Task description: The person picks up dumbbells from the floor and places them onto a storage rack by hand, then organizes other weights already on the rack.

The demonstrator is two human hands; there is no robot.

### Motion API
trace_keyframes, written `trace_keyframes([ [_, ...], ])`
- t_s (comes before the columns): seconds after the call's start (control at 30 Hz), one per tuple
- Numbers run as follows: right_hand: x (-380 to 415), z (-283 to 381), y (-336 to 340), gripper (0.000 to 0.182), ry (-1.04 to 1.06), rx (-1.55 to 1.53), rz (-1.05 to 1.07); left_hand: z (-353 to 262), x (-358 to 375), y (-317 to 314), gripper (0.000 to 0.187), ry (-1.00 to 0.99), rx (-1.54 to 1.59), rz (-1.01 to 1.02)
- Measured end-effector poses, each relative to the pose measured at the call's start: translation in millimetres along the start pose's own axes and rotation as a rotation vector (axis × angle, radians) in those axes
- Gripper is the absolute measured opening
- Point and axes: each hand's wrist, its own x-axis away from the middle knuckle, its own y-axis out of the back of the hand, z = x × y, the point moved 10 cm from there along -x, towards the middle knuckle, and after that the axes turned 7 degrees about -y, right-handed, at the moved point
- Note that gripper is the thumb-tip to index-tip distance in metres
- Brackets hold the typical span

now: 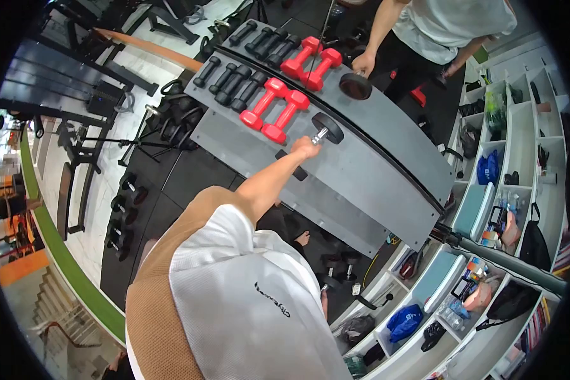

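My left hand (pixel 306 147) is wrapped round the chrome handle of a dumbbell (pixel 328 128) with black round ends, over the grey rack's top shelf (pixel 367 180). Left of it on the shelf stand two red dumbbells (pixel 286 116) and several smaller black dumbbells (pixel 237 85). Low at my side, mostly hidden by my white shirt, my right hand (pixel 325 301) shows in part, closed on a second black-and-chrome dumbbell (pixel 329 282). A mirror behind the rack reflects both hands with their dumbbells.
More black dumbbells (pixel 348 266) lie on the dark floor by the rack. Others stand in a row (pixel 117 234) at the left. White cubby shelves (pixel 446 345) with bags, a blue bundle (pixel 405 323) and bottles line the right. Gym machines (pixel 76 183) stand at the left.
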Motion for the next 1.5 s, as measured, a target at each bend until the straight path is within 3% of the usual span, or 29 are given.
trace_keyframes([
  [0.17,22.2,-10.9,-11.7,0.036,-0.017,-0.071,-0.038,-7.5,-48.8,-5.6,0.053,0.078,0.009,-0.009],
  [0.47,47.2,-9.6,-46.5,0.035,0.001,-0.181,-0.054,14.6,-63.2,0.2,0.050,0.158,0.145,-0.101],
  [0.93,83.7,27.3,-79.9,0.035,0.036,-0.229,-0.059,-1.9,-60.6,11.8,0.052,0.162,0.184,-0.063],
  [1.0,83.7,23.0,-71.6,0.035,0.021,-0.222,-0.072,9.7,-57.6,1.0,0.052,0.169,0.193,-0.027],
  [1.07,45.3,32.6,-89.6,0.034,-0.176,-0.219,0.109,19.5,-82.1,-9.7,0.049,0.150,0.115,0.032],
  [1.2,43.0,133.6,-132.8,0.042,-0.033,-0.200,0.154,0.0,-61.5,0.1,0.042,0.199,0.131,0.163],
  [1.27,21.4,167.4,-164.6,0.049,-0.062,-0.242,0.269,1.3,-66.5,2.0,0.035,0.186,0.123,0.103],
  [1.3,18.7,197.1,-181.4,0.050,0.034,-0.251,0.316,5.1,-71.0,-4.7,0.035,0.186,0.110,0.116],
  [1.37,17.4,241.6,-212.7,0.054,0.025,-0.320,0.327,16.1,-81.8,-2.4,0.033,0.189,0.065,-0.024],
  [1.5,3.6,315.6,-275.5,0.056,0.019,-0.351,0.423,5.7,-75.2,6.4,0.032,0.144,0.005,-0.087],
])
